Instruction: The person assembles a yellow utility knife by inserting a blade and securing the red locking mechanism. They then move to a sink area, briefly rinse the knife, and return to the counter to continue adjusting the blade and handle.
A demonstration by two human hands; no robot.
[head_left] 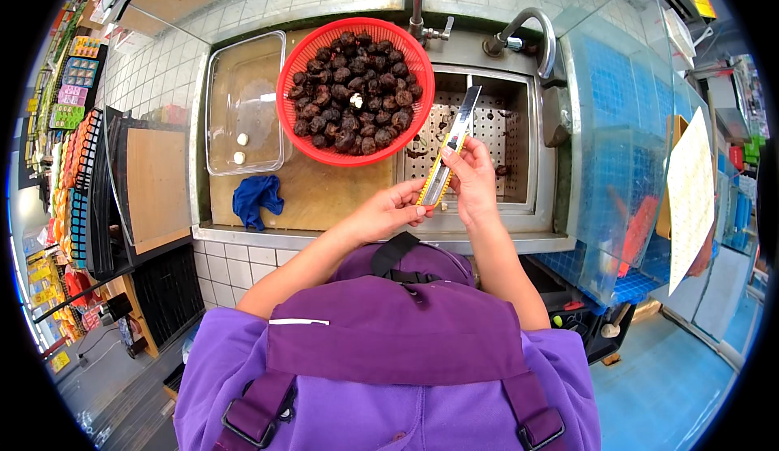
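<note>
One yellow knife [436, 185], gripped L + R

Knife's in front of me, slanting, blade pointing up-R in view, over the sink [513, 126]. My R hand [477, 185] is closed round upper handle, thumb nr blade; my L hand [381, 214] pinches butt end w/ fingertips. Red basket [284, 86] of dark fruit [353, 130] sits farther back, L of knife, w/ 1 white bit [356, 100] among them. Clear tub [235, 86] L of basket, 2 white pcs [243, 139] in it. Blue cloth [258, 201] crumpled on board [324, 199], my side of tub. Tap [531, 17] behind sink.
</note>
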